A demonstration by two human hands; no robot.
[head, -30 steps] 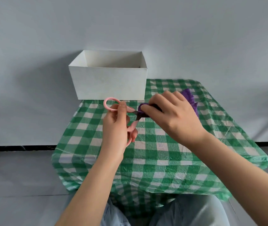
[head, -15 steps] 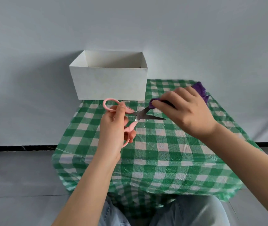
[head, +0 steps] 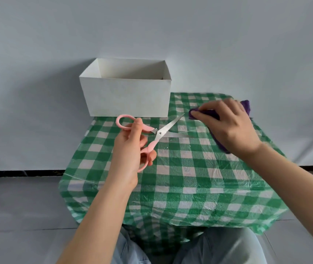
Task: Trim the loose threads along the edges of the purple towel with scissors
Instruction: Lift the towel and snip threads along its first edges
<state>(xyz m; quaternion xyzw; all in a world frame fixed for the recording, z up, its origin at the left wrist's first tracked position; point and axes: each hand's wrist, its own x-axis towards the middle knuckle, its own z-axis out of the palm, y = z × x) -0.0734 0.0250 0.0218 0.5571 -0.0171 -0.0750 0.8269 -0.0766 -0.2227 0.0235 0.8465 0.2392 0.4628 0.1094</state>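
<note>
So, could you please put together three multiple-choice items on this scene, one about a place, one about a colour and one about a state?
1. Where does the white box stand?
A. at the table's far left corner
B. on the floor
C. at the table's near right corner

2. What colour are the handles of the scissors?
A. blue
B. pink
C. black

3. How are the scissor blades?
A. shut together
B. spread open
C. wrapped in the towel

Answers:
1 A: the box sits at the far left of the green checked tablecloth, against the wall.
2 B: the loops held by the left hand are pink.
3 B: the two blades fork apart, clear of the purple towel gripped by the right hand.
</note>
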